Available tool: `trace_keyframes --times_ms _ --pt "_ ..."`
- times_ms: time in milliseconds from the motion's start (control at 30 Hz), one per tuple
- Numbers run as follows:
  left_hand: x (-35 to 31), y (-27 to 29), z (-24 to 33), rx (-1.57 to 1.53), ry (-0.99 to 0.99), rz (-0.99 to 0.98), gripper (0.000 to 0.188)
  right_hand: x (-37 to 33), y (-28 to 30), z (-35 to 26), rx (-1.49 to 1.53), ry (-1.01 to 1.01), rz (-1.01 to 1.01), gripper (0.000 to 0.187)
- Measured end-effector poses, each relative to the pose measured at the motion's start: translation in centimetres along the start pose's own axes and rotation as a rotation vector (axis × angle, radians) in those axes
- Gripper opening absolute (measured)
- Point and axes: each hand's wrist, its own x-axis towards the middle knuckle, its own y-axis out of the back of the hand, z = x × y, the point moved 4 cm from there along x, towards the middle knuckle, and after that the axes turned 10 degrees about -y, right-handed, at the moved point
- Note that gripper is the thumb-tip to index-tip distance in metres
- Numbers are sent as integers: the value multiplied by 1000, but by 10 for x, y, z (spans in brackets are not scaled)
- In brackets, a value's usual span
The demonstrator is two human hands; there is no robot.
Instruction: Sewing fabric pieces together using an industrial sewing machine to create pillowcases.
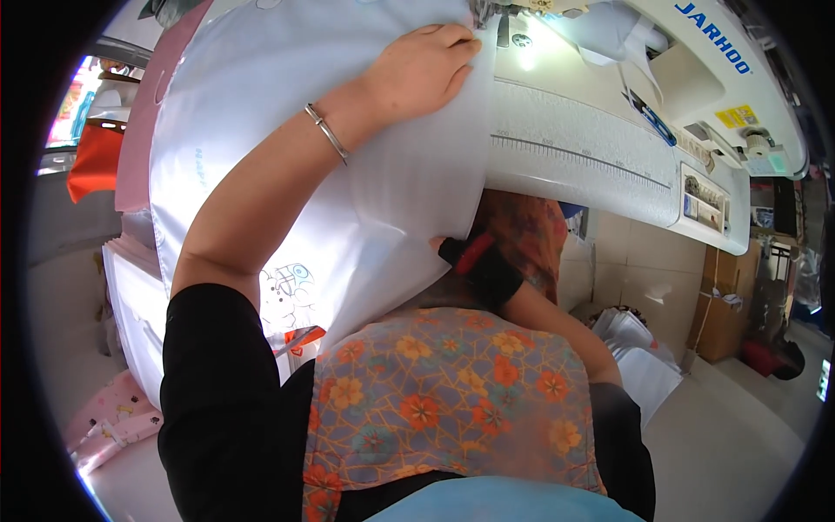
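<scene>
Left hand (pixel 422 74): laid palm down on the white sheet (pixel 400 183), fingers extended, nothing enclosed by them; a silvery bracelet (pixel 326 135) is worn on its wrist.
Right hand (pixel 478 265): partly wrapped in a black covering with a red patch, and placed nearer the body, at the sheet's right-hand edge; whether the edge is pinched cannot be told (the fingers are mostly hidden).
Machine bed (pixel 565 113): set just right of the left hand, pale, marked with a ruler scale along its near side; blue-and-black snips (pixel 652 119) are laid on it, farther right.
Sewing machine (pixel 709 74): arched over the bed, right of the left hand; the bed is brightly lit just beside the fingertips.
Room: a tiled floor (pixel 635 261) is seen right of the right hand, with a brown carton (pixel 718 317) well beyond; stacked white sheets (pixel 135 304) are seen left of both hands, nearer the body than the left hand.
Sheet's lie: spread beneath the left hand and mostly leftward of it; its straight right edge is pointed away from the body, toward the machine head, and its cartoon-printed part is turned bodyward.
Long axis: cannot be told, the far end being cut off.
</scene>
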Motion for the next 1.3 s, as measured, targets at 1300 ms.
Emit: trace_keyframes --times_ms 1300 --pt "-59 30 62 132 247 -88 55 -33 102 -272 -1559 746 87 23"
